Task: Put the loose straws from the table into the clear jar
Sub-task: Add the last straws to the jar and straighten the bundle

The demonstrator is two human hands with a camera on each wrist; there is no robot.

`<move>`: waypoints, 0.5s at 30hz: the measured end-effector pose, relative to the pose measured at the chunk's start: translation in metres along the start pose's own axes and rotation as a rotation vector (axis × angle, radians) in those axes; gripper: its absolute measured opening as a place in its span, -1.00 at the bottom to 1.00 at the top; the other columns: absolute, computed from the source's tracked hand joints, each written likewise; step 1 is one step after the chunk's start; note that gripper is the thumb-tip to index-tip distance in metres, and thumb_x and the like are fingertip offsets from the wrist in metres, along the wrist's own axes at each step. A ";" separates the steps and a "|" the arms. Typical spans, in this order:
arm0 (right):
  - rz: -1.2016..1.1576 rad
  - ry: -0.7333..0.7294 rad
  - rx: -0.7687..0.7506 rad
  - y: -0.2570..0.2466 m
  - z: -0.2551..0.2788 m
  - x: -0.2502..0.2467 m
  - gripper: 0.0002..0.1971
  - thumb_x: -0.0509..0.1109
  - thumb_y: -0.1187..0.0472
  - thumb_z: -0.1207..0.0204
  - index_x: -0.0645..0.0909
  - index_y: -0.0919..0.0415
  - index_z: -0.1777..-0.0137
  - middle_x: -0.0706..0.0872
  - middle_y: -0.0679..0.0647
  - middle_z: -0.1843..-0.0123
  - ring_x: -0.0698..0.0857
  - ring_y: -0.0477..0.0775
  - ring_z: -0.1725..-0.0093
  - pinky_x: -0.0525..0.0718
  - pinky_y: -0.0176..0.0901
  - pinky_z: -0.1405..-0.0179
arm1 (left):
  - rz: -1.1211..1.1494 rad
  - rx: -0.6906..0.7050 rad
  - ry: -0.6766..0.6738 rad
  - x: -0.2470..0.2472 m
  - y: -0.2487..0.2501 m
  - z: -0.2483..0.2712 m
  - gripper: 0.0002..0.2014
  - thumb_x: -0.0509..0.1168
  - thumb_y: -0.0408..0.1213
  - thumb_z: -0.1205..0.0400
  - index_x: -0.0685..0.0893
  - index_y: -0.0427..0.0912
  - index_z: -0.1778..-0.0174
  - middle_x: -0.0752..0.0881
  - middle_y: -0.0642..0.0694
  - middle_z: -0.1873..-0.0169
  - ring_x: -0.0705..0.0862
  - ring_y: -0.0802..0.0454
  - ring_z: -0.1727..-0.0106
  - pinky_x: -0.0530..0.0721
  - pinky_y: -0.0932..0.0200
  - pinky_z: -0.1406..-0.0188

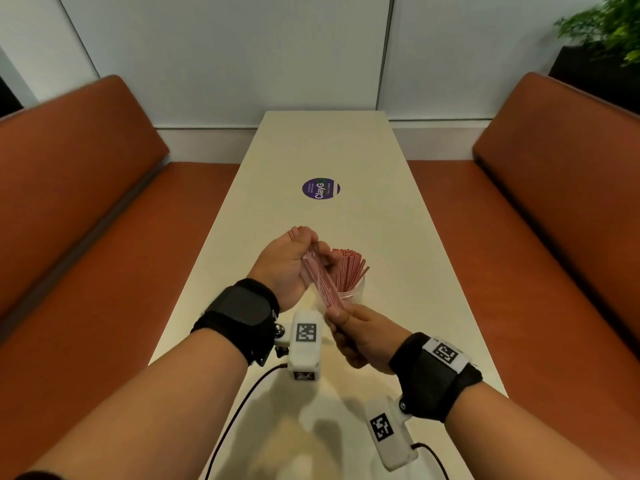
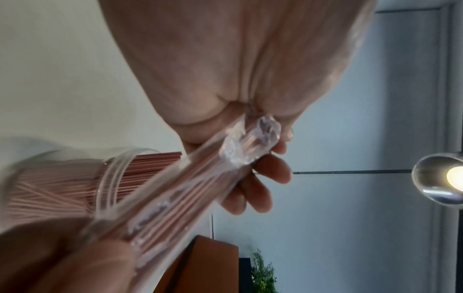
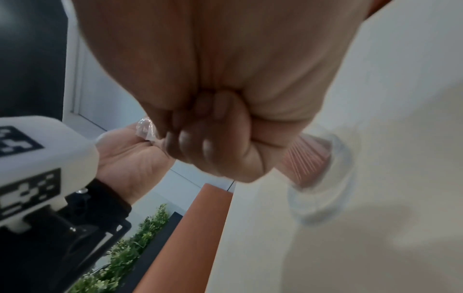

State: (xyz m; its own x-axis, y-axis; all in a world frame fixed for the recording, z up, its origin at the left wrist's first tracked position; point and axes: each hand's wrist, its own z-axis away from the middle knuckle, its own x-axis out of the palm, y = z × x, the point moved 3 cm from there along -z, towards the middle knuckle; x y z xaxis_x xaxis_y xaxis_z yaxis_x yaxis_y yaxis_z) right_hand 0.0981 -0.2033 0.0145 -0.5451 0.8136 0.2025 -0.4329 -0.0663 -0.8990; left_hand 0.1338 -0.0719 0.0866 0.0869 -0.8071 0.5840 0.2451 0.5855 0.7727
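Note:
A bundle of red-and-white striped straws [image 1: 320,277] in a clear plastic sleeve hangs slanted above the table between both hands. My left hand [image 1: 294,258] grips its upper end, where bare straw tips [image 1: 298,233] stick out past the fingers. My right hand [image 1: 349,329] pinches the lower end of the sleeve. Just behind the bundle stands the clear jar [image 1: 355,294], filled with more striped straws [image 1: 349,268]. In the left wrist view the wrapped straws [image 2: 190,188] run across the jar [image 2: 110,178]. The right wrist view shows my closed right hand [image 3: 208,142] and the jar [image 3: 323,178].
The long white table [image 1: 346,150] carries a round purple sticker [image 1: 321,189] farther out. Orange benches [image 1: 86,202] flank both sides. A plant [image 1: 609,26] stands at the back right. Wrist camera cables [image 1: 242,403] trail over the near table edge.

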 end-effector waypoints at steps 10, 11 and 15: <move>-0.080 0.786 -0.319 -0.006 -0.004 -0.067 -0.70 0.02 0.24 -0.59 0.34 0.11 0.39 0.40 0.04 0.43 0.35 0.03 0.44 0.42 -0.09 0.40 | -0.120 0.287 0.127 -0.005 0.030 -0.044 -0.76 0.02 -0.25 -0.79 0.49 -0.20 0.14 0.63 -0.15 0.41 0.70 -0.16 0.24 0.71 -0.17 -0.06; -0.057 0.837 -0.333 -0.006 -0.014 -0.071 -0.70 0.02 0.18 -0.64 0.39 0.14 0.33 0.49 0.06 0.35 0.46 0.04 0.36 0.52 -0.04 0.28 | -0.206 0.276 0.123 -0.003 0.022 -0.046 -0.78 0.03 -0.27 -0.78 0.50 -0.20 0.13 0.66 -0.13 0.43 0.70 -0.16 0.24 0.71 -0.15 -0.05; 0.197 0.770 -0.294 -0.007 -0.062 -0.082 -0.55 0.13 -0.12 -0.58 0.58 0.27 0.19 0.68 0.05 0.25 0.65 -0.04 0.25 0.67 -0.05 0.09 | -0.469 0.230 0.014 0.004 -0.015 -0.053 -0.77 0.07 -0.37 -0.76 0.52 -0.23 0.19 0.66 -0.16 0.43 0.66 -0.07 0.34 0.67 0.08 0.17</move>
State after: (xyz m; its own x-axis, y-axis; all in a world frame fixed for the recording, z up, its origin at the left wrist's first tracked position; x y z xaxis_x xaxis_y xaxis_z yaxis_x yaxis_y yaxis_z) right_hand 0.1904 -0.2336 -0.0204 0.0966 0.9763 -0.1934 -0.1191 -0.1816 -0.9761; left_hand 0.1815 -0.0878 0.0638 0.0318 -0.9867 0.1597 0.0427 0.1610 0.9860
